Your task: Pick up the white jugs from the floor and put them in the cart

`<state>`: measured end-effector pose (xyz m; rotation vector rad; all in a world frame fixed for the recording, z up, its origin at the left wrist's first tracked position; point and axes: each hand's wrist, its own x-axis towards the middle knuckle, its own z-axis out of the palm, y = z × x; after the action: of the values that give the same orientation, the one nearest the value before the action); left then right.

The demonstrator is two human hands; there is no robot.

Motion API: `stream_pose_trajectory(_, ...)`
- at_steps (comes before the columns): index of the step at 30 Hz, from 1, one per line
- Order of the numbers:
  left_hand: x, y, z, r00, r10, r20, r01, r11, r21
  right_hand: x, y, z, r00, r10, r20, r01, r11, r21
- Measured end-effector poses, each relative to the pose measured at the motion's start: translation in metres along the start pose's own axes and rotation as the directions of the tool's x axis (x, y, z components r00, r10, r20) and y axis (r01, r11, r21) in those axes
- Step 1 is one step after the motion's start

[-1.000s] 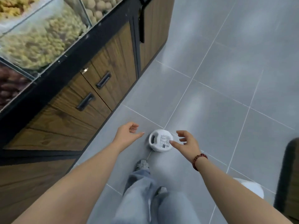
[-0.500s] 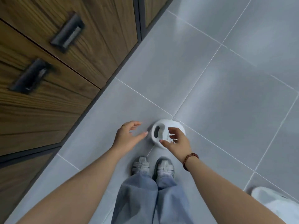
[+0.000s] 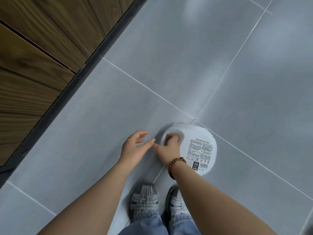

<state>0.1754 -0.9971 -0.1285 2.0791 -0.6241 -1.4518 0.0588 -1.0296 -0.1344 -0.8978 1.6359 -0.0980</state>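
Down near the bottom, two grey shoes [image 3: 144, 199] stood on the grey floor [image 3: 237, 65]. Just past them, the right hand [image 3: 169, 146], with a bead bracelet [image 3: 176, 164] on its wrist, had its fingers curled into the handle hole of the white jug [image 3: 199, 150]. The jug seemed to rest on the floor by the spot where the tile lines cross. The left hand [image 3: 133, 150] was just left of the jug, its fingers loose and apart, holding nothing. Farther off on the left ran a wooden cupboard [image 3: 33, 65]. This looked like the picking-up step: the grip was on, but the jug was not yet up. Next it would need a straight lift by the handle, then a carry to the cart, which was not in sight.
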Motion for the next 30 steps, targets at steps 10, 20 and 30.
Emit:
stream_pose_trajectory(10, 0.0, -0.017, 0.015, 0.995, -0.095, 0.037, 0.098, 0.989, -0.108, -0.005, 0.02, -0.001, 0.982, -0.006, -0.188, 0.041, 0.982, 0.184)
stream_pose_trajectory(20, -0.043, 0.065, 0.001, 0.997, -0.049, 0.051, 0.054, 0.995, -0.09, -0.08, -0.025, -0.079, 0.948, 0.021, -0.316, 0.058, 0.97, 0.237)
stream_pose_trajectory(30, -0.125, 0.202, -0.082, 0.979, 0.017, 0.201, 0.058, 0.932, -0.359, -0.203, -0.171, -0.129, 0.908, -0.326, -0.262, 0.388, 0.89, 0.239)
